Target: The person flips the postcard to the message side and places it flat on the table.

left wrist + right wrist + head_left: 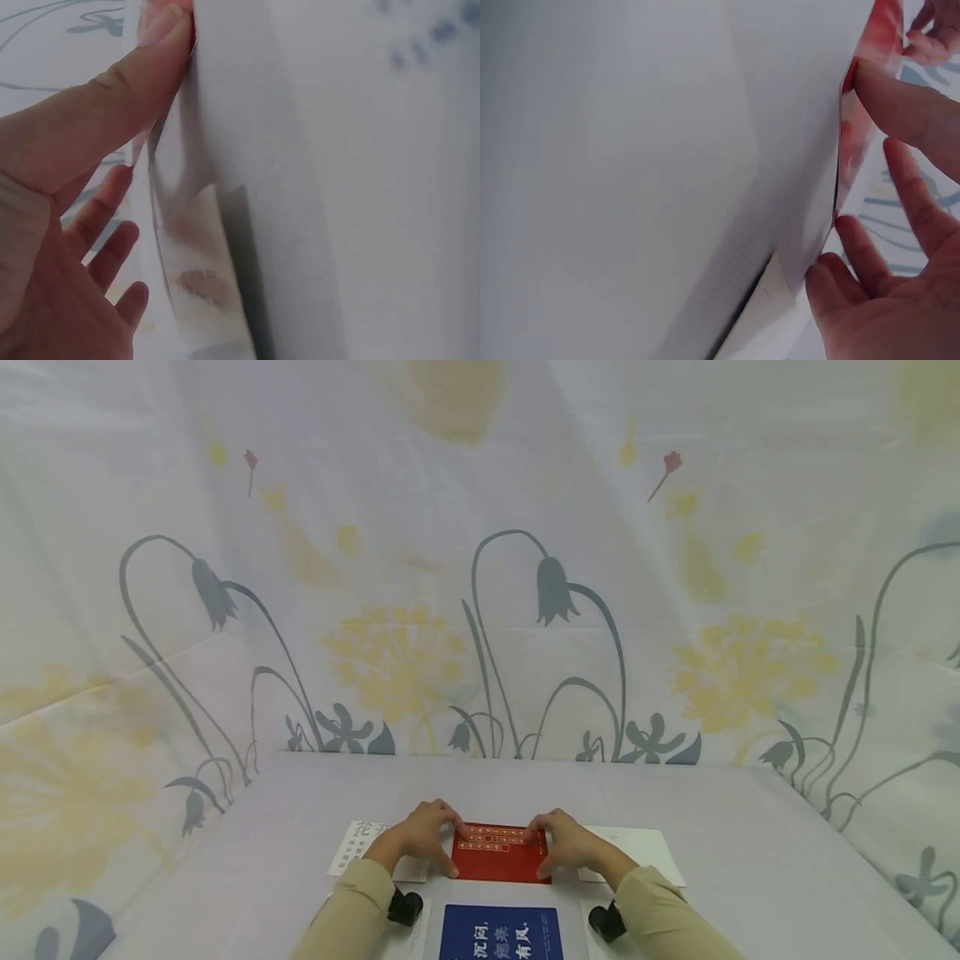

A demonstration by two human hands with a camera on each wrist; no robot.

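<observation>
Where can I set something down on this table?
The white tabletop is bare behind the red rectangular card, up to the flower-printed fabric, and outward of the white printed card left and pale card right. The middle is crowded: left hand, right hand, and nearer, the blue printed card.

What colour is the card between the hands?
The card is red with yellowish printed squares, clearest in the head view.

Pale cloth backdrop (480,485) with grey-blue bellflowers (553,592) and yellow blooms (753,672) behind whitish tabletop (750,827)
</observation>
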